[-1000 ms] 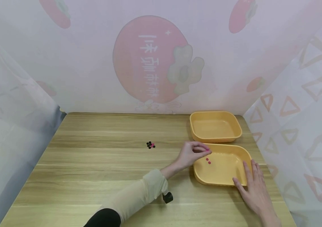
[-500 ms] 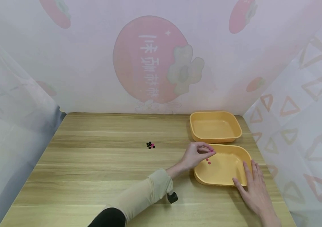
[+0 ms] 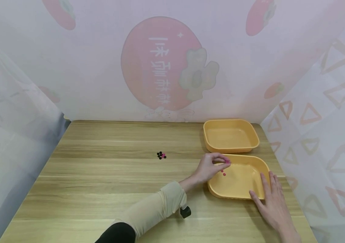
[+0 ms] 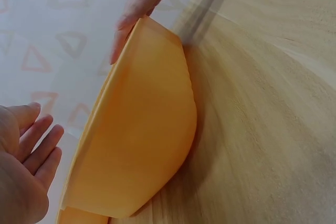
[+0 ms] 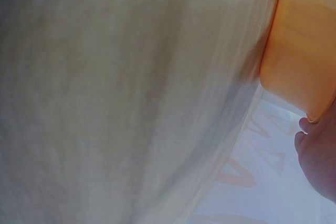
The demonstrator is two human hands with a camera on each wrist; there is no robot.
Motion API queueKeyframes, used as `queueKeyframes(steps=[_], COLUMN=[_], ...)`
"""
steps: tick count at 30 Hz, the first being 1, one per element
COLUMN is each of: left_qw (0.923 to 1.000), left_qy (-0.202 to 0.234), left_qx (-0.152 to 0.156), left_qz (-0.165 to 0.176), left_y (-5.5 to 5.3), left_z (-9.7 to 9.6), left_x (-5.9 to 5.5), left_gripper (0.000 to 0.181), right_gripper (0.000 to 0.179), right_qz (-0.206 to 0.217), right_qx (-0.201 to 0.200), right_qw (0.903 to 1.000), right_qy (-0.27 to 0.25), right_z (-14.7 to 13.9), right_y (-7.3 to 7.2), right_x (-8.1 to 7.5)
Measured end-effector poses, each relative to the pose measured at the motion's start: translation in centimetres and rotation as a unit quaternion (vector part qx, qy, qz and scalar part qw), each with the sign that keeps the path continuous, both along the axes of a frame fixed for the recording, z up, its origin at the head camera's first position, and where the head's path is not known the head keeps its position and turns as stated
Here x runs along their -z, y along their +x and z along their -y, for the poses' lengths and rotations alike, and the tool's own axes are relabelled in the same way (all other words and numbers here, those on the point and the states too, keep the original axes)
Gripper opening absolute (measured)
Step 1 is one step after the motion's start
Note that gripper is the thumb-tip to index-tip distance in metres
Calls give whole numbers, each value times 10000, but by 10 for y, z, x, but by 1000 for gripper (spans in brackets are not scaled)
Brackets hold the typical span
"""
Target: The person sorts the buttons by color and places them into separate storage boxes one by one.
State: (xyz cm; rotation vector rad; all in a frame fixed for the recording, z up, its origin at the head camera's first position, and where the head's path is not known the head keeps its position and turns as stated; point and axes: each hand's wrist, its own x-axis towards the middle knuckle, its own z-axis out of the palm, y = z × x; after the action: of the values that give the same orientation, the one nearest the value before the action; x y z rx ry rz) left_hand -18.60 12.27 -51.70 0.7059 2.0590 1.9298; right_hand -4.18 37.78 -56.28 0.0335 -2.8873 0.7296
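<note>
Pink, partly hidden, a piece point(image 3: 228, 162) is pinched in the left grip point(image 3: 209, 166); the right grip point(image 3: 272, 203) lies spread.

A: Near tray point(image 3: 242, 184), far tray point(image 3: 231, 135)?
B: Both look plastic. Smooth, slight gloss.
A: Tabletop point(image 3: 99, 189)?
B: Wood-grain, smooth, low sheen.
A: Backdrop point(image 3: 93, 67)?
B: Printed sheet, matt. Cloth or plastic, can't tell.
A: Sleeve point(image 3: 151, 211)?
B: Cloth, matt.
</note>
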Motion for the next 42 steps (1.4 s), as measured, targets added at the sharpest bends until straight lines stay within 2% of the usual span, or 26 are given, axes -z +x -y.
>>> queueKeyframes(steps=[4, 8, 12, 20, 28, 32, 36, 42], left_qw=[9980, 9926, 9883, 9797, 9633, 9478, 9277, 8999], left_qy=[-520, -931, -1060, -1263, -1692, -1959, -2224, -2683], left_qx=[-103, -118, 12, 257, 262, 240, 229, 164], left_qz=[-346, -771, -1100, -1536, -2069, -2506, -2988, -3435], left_y=[0, 0, 0, 2, 3, 3, 2, -1], left_z=[1, 3, 7, 14, 23, 31, 39, 51], left_x=[3, 6, 9, 9, 9, 8, 8, 8], left_gripper=[31, 39, 45, 52, 53, 51, 51, 52], right_gripper=[85, 85, 85, 85, 85, 85, 85, 85], right_qz=[12, 46, 73, 86, 41, 66, 99, 82], right_qx=[-10, -11, -11, -21, -13, -14, -2, 3], right_qw=[10000, 10000, 10000, 10000, 10000, 10000, 9999, 9999], right_qy=[-18, -26, -33, -44, -44, -61, -78, -96], right_z=[1, 1, 0, 0, 0, 0, 0, 0], right_y=[0, 1, 2, 2, 2, 2, 1, 1], right_x=[0, 0, -1, -3, -3, -3, -3, -4])
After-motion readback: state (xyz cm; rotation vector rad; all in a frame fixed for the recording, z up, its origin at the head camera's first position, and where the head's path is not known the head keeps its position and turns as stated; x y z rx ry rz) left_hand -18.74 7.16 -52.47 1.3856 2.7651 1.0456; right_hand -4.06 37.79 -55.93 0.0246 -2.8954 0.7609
